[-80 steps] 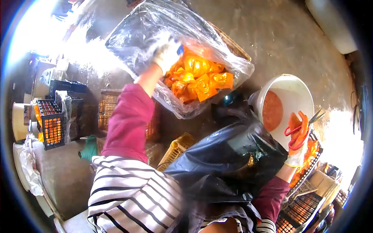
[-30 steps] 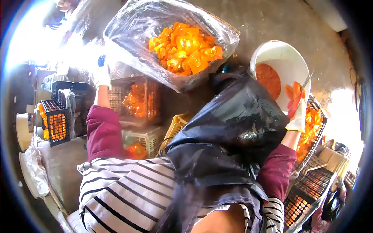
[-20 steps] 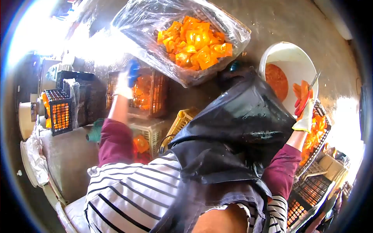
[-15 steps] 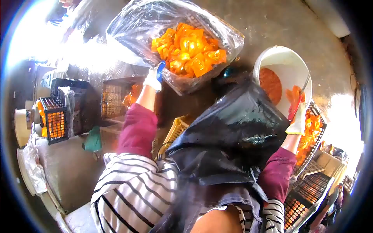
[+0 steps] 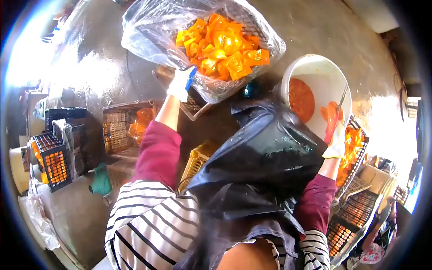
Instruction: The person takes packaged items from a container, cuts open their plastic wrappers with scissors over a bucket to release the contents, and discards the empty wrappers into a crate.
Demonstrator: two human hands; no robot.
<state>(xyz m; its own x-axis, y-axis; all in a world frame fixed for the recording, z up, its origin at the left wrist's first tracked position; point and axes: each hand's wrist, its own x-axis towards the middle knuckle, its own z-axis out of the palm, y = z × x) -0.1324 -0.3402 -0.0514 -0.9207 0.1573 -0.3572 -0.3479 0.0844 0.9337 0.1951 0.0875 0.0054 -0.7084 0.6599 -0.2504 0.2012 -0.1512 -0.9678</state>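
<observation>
Touching the near edge of the clear plastic liner [image 5: 150, 33] with the left hand [image 5: 182, 84]; among such glossy folds, impossible to tell whether pinching or merely resting. Just beyond those fingers, inside the liner, a heap of glossy orange pieces [image 5: 225, 49]. Gripping red-handled scissors [image 5: 331, 129] in the right hand [image 5: 335, 143], before the white bucket [image 5: 330, 74]. Possible tearing from a hard tug, or spilling from tipping; possible nicking of the black apron [image 5: 279, 148] by a stray blade. Beyond both grips, damp-looking concrete floor [image 5: 310, 33].
</observation>
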